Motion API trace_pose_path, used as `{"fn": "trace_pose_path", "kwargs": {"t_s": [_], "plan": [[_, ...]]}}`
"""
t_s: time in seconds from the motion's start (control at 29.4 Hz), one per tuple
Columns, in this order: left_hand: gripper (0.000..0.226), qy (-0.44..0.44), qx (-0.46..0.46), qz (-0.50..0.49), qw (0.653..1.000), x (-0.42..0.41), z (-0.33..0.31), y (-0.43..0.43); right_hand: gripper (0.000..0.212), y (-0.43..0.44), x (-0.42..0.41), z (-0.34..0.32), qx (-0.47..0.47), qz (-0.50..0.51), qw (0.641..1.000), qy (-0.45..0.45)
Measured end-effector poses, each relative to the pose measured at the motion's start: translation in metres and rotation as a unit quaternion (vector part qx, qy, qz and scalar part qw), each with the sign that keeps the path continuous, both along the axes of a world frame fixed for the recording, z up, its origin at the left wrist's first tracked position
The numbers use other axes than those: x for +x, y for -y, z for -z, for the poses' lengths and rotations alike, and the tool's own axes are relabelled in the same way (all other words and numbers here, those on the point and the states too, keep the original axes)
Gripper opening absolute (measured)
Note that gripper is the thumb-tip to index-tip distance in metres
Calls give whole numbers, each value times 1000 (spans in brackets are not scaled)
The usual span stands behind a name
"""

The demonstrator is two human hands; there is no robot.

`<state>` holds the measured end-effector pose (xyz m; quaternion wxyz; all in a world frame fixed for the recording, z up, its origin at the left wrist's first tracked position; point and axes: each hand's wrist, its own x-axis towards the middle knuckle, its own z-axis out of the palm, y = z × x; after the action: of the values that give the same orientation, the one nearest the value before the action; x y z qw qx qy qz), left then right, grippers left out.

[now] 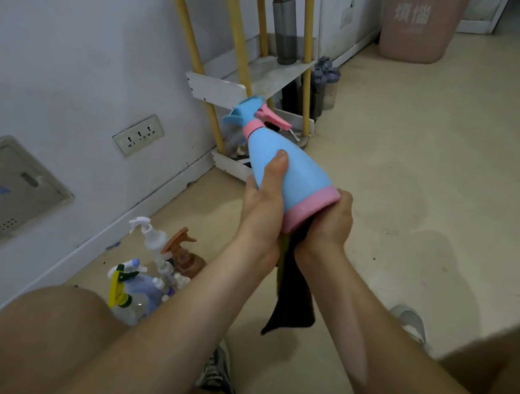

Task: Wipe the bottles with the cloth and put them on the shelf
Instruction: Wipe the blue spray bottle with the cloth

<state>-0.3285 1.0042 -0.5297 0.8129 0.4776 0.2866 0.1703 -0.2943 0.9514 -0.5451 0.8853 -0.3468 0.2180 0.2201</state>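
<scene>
Clearly the job is in its middle stretch: a blue-and-pink spray bottle (290, 168) is held in the air at the centre of the view, tilted with its trigger head pointing toward 11 o'clock and its pink base toward 5 o'clock. The left hand (264, 203) has its grip wrapped round the blue body, thumb laid along it. The right hand (329, 226) grips the dark cloth (295, 293) and presses it against the pink base, with the rest of the cloth hanging down toward 6 o'clock. At 12 o'clock stands the shelf (264, 81) with yellow posts; a grey flask (285, 23) stands upright on one tier, and some dark bottles (323, 81) sit low at its right side, though whether on a tier or on the floor I cannot tell. At 8 o'clock a cluster of spray bottles (154, 275) waits on the floor by the wall. By my reading this bottle's wipe is unfinished, it has yet to be shelved, and the floor cluster is probably the bulk of what is left.
</scene>
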Motion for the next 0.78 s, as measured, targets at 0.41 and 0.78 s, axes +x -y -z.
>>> {"fn": "trace_pose_path", "kwargs": {"t_s": [0.41,0.78], "plan": [[42,-16,166,-49,985,1,2,-23,32,-2,-7,-22,-111,-68,988,88],[73,17,477,-99,873,-4,30,-30,20,3,-13,-18,-62,-129,990,-12]]}}
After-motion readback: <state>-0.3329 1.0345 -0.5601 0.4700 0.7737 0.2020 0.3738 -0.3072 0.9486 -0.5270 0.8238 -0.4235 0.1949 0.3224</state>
